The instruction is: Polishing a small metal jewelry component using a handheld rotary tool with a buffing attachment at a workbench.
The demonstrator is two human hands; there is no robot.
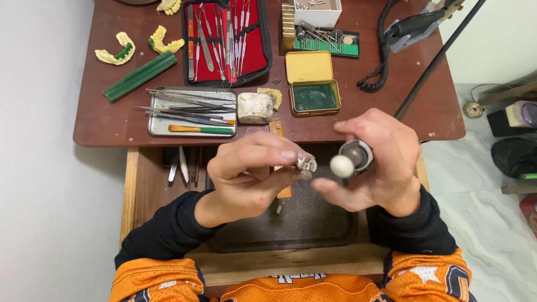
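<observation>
Left hand [251, 173] pinches small metal piece [306, 163], seemingly touching right hand's [380, 162] buffing tip [342, 166].

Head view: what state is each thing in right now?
Small silvery metal piece: pinched in left hand.
Rotary handpiece with white round polishing tip: gripped in right hand.
Yellow rectangular tin: lid open.
Red-lined zip instrument case: open.
Wooden drawer: pulled out.

Desk [391, 106]: dark red-brown wood, smooth, dull sheen. Instrument tray [159, 127]: brushed metal, matt. Small dental piece [306, 163] in the left fingers [288, 155]: silvery metal, shiny. Polishing tip [342, 166]: white, soft, felt-like, matt. Handpiece head [358, 154]: grey metal, glossy. Open tin [313, 98]: yellow painted metal holding dark green wax-like fill.
</observation>
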